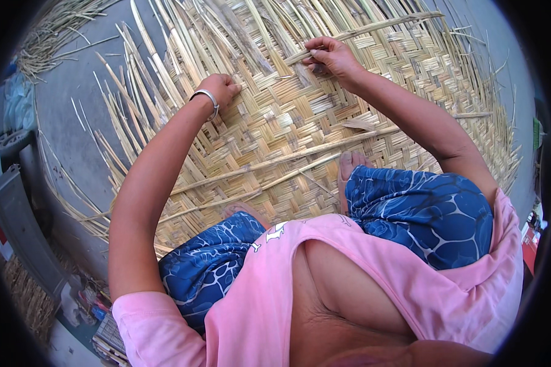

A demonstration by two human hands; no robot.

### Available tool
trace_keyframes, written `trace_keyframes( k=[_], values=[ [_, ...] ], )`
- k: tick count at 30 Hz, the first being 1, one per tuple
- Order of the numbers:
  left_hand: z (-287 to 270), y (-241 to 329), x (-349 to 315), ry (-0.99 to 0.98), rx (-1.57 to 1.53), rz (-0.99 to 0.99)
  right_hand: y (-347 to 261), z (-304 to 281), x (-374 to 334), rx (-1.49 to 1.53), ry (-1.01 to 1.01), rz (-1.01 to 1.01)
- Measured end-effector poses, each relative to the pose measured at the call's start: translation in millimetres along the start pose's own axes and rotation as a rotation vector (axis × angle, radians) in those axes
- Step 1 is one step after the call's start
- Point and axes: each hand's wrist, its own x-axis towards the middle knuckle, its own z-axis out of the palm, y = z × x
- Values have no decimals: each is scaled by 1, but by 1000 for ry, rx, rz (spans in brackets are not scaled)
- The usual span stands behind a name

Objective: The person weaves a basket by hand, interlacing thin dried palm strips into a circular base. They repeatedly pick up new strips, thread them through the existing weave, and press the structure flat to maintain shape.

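A large mat (pixel 288 122) of flat, pale yellow reed strips lies under my feet, its loose ends fanning out at the left, far and right edges. My right hand (pixel 337 60) is above the far middle of the weave, thumb and fingers pinched on a long reed strip (pixel 386 25) that slants away to the far right. Nearer and to the left, my left hand (pixel 223 92) rests on the mat beside upright unwoven strips (pixel 193 46). Its fingers are curled down against the weave; whatever they grip is hidden. A metal bangle (pixel 207 103) circles the left wrist.
Loose reeds (pixel 61 37) are heaped on the grey floor (pixel 92 67) at the far left. A light blue plastic bag (pixel 19 104), a dark wheel (pixel 15 144) and a grey panel (pixel 27 226) stand along the left side. Two long strips cross the mat before my feet (pixel 351 165).
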Motion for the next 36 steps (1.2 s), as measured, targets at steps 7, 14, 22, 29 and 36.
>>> trace_keyframes(
  k=[7, 14, 22, 29, 36],
  values=[
    [0, 3, 0, -13, -34, -25, 0, 0, -2, -2, 3, -12],
    [1, 4, 2, -4, 3, -13, 1, -21, -8, 19, 129, -134],
    [1, -3, 5, 7, 50, 10, -14, -50, -10, 235, 292, -156],
    [10, -1, 5, 20, -5, -23, -7, -68, -2, 196, 339, -172],
    [10, 8, 0, 107, 354, 98, -6, -76, 5, 312, 308, -145]
  ],
)
